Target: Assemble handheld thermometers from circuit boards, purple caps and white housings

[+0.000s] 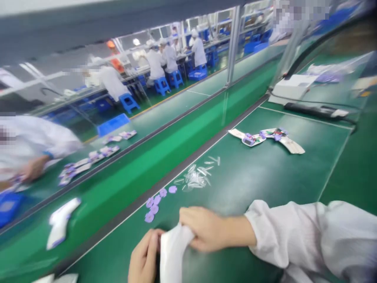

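At the bottom centre of the frame, on a smooth green mat (pixel 265 184), both hands meet on a soft white cloth-like piece (pixel 172 251) that hangs in limp folds. The right hand (pixel 206 230), coming from a loose white sleeve (pixel 294 232), pinches its upper edge with fingers curled narrow; the left hand (pixel 144 257) grips its left side, fingers closed around it. Just above them lie small flat lilac discs (pixel 154 204), and beyond, a heap of clear, glossy plastic slivers (pixel 196 177). Toward the upper right rest printed cards with purple parts (pixel 265 137). At lower left, a white handheld device (pixel 60 224) sits on the conveyor belt.
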`<state>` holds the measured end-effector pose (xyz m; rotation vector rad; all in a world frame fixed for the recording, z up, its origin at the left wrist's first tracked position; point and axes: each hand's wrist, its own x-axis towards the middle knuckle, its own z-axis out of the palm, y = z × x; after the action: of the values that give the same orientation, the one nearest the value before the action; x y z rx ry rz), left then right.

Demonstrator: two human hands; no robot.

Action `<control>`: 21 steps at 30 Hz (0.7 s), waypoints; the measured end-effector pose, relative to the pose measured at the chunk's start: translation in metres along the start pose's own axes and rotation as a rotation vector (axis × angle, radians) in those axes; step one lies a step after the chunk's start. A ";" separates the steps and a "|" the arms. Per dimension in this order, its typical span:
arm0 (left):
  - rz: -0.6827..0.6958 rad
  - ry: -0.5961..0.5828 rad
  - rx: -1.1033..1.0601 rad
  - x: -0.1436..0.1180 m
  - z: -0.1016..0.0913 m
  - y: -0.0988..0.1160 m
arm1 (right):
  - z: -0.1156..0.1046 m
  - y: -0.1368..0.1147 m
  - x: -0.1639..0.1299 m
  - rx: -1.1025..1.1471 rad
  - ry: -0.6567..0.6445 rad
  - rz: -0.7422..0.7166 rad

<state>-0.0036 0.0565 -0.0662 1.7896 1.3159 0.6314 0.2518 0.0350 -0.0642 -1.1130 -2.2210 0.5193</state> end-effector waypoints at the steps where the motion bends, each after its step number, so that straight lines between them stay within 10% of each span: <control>1: 0.023 0.022 0.012 0.001 0.001 0.005 | -0.016 0.004 0.004 -0.065 0.014 0.001; 10: 0.138 0.072 0.077 0.008 0.012 0.002 | -0.201 0.141 -0.001 -0.750 0.335 0.885; 21: 0.100 0.038 0.017 0.006 0.015 0.008 | -0.196 0.191 -0.012 -0.846 0.215 0.999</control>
<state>0.0139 0.0561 -0.0684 1.8750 1.2661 0.7138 0.4979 0.1499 -0.0315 -2.5795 -1.5458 -0.2365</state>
